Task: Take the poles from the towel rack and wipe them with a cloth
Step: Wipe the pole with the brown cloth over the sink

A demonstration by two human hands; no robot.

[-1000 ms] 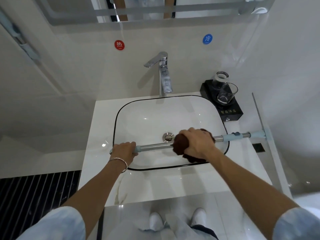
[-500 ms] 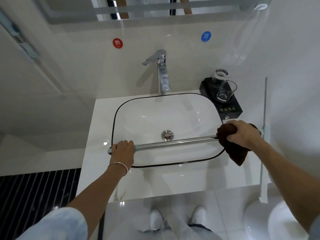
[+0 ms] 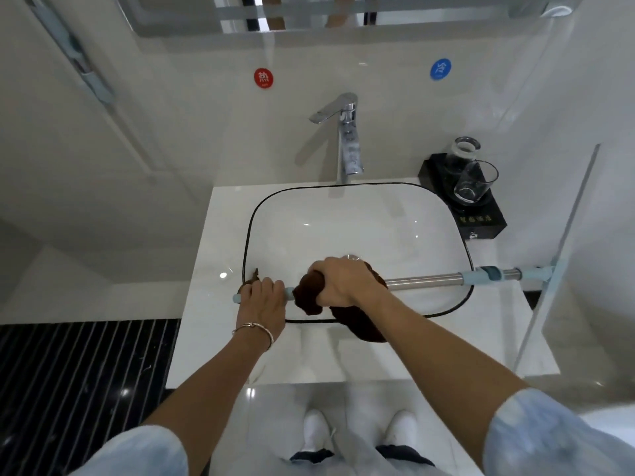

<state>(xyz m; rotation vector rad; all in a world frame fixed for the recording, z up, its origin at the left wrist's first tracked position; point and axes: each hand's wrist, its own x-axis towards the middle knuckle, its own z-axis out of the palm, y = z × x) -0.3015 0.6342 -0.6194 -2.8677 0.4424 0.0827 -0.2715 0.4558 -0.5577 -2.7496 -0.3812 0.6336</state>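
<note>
A silver pole (image 3: 424, 280) with pale blue ends lies level across the front of the white basin (image 3: 360, 214). My left hand (image 3: 263, 298) grips its left end, just past the basin's left rim. Close beside it, my right hand (image 3: 338, 281) holds a dark brown cloth (image 3: 311, 293) wrapped round the pole. A loose part of the cloth hangs below my right wrist. The pole's right end reaches the glass partition (image 3: 563, 255).
A chrome tap (image 3: 345, 139) stands behind the basin. A black tray (image 3: 481, 221) with two glasses sits at the counter's back right corner. Another pole (image 3: 68, 46) is mounted on the left wall. Dark striped floor lies at lower left; my white shoes are below the counter.
My right hand slid the cloth from mid-pole out to the right end, then back left until it sits next to my left hand. My left hand kept its grip.
</note>
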